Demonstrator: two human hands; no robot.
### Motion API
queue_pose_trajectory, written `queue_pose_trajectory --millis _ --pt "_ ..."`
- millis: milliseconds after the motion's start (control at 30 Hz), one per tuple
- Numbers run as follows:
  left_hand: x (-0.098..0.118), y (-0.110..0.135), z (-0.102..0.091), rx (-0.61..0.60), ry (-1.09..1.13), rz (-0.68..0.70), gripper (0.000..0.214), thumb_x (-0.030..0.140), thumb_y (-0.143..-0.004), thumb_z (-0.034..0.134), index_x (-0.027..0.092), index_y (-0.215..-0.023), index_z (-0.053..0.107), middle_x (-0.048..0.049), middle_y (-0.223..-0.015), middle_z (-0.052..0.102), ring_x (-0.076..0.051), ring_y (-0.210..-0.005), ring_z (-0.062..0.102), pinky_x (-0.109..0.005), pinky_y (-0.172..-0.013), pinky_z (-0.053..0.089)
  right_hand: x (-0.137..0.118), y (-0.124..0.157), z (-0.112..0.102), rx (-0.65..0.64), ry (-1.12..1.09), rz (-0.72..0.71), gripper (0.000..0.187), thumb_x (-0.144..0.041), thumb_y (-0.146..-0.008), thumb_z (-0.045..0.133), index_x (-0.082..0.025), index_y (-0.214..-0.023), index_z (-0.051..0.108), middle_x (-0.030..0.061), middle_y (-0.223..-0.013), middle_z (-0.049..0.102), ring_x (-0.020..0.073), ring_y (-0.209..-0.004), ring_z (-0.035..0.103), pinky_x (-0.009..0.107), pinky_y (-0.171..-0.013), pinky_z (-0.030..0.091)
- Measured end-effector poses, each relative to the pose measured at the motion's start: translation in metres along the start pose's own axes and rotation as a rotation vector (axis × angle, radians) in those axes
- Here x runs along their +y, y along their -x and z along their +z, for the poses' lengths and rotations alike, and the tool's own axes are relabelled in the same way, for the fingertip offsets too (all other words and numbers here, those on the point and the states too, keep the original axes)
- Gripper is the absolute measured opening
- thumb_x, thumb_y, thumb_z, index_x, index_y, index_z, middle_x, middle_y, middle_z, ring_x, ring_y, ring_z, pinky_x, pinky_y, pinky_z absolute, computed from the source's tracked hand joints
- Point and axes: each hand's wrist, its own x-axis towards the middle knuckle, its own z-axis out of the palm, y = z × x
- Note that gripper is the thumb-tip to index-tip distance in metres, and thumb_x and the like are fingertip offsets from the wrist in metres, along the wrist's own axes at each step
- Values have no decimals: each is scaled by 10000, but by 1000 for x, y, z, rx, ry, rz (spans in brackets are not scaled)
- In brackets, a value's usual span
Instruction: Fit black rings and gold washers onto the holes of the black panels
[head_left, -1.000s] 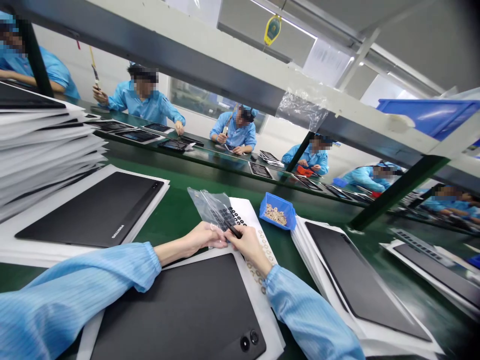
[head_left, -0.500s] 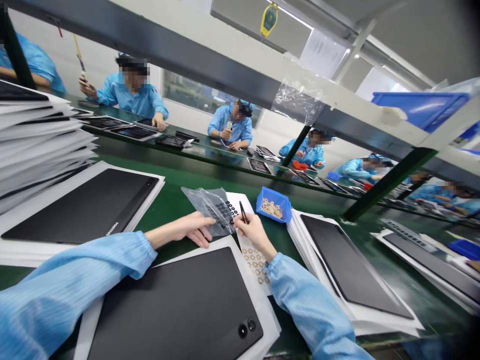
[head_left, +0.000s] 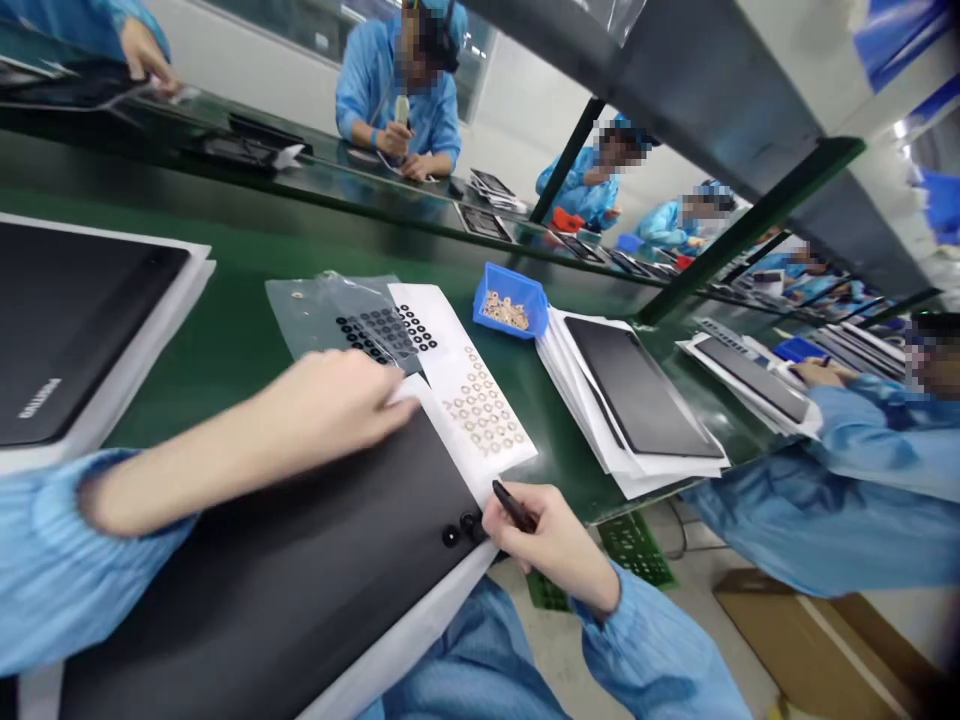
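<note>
A black tablet (head_left: 315,560) lies back up on white sheets in front of me, with two round camera lenses (head_left: 461,528) at its right corner. My right hand (head_left: 540,530) grips dark tweezers (head_left: 514,506) beside these lenses; the tips are hidden by the fingers. My left hand (head_left: 352,395) hovers over the tablet's far edge, its fingers curled under and smeared by motion, so its grip does not show. Just beyond it is a clear plastic bag (head_left: 300,310) over part of a white sheet (head_left: 442,385) bearing black rings (head_left: 416,328) and tan rings (head_left: 487,410).
A blue bin (head_left: 512,285) of small tan rings stands behind the sheet. Stacked tablets on white sheets lie at right (head_left: 637,390) and left (head_left: 82,320). A green post (head_left: 757,230) rises at back right. Co-workers (head_left: 401,90) sit across the bench; another person's sleeve (head_left: 885,420) is at right.
The view has swung right and down. My right hand with the tweezers has come from the ring sheet back to the tablet's lenses. My left hand has drawn off the bag toward the tablet.
</note>
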Motion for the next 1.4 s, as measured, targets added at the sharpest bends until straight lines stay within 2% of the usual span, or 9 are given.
queue_pose_trajectory --millis 100,200,400,800,1033,1100,1233,1333,1400 --pt "37 8 23 -116 68 282 256 270 -914 479 178 -675 477 -12 -684 561 -156 -600 543 -256 -549 335 5 0 5 50 19 0 167 -279 -739 518 -170 -613 501 -53 -477 405 63 -364 368 200 -383 279" --pt "43 14 40 -168 195 409 173 182 -904 489 167 -732 510 -15 -784 547 -144 -684 543 -246 -597 362 3 -5 7 42 34 -5 161 -275 -744 516 -169 -624 502 -55 -494 403 61 -374 354 206 -394 274" --pt "27 7 50 -129 318 441 178 155 -899 477 155 -727 524 -15 -782 513 -141 -700 509 -246 -624 361 0 -8 6 46 103 -20 107 -206 -698 520 -166 -599 506 -54 -514 386 72 -475 329 215 -455 244" --pt "29 7 55 -122 345 494 149 150 -905 486 163 -760 516 -10 -783 516 -160 -754 476 -275 -697 344 -8 -8 7 38 143 -61 159 -107 -671 520 -189 -588 413 -73 -517 357 70 -486 335 208 -468 244" --pt "31 11 54 -151 392 527 169 140 -908 459 189 -984 602 -48 -935 512 -188 -860 459 -295 -786 358 4 -5 8 87 -34 -8 225 -266 -782 612 -181 -616 484 -82 -452 370 62 -377 330 213 -406 240" --pt "31 12 52 -168 386 562 259 114 -890 468 212 -1081 612 -56 -980 520 -194 -880 459 -305 -813 358 10 -3 9 182 -201 -67 301 -384 -873 540 -166 -666 562 -57 -447 442 74 -342 363 225 -388 270" --pt "32 14 48 -183 279 615 360 116 -874 496 268 -1177 616 -79 -1090 518 -229 -942 460 -329 -810 354 21 4 11 432 -363 -305 524 -449 -975 352 -157 -658 649 35 -627 573 128 -533 534 256 -511 418" --pt "32 14 47 -202 220 633 390 99 -855 501 288 -1172 626 -82 -1085 513 -240 -945 462 -339 -799 348 25 9 13 407 -365 -360 523 -463 -983 336 -172 -666 634 26 -641 550 132 -543 540 259 -520 441" --pt "32 13 47 -207 218 644 402 80 -839 502 291 -1154 633 -77 -1066 516 -233 -931 465 -337 -795 346 26 12 13 345 -330 -396 389 -453 -953 443 -185 -752 641 34 -720 578 157 -632 592 279 -588 496"
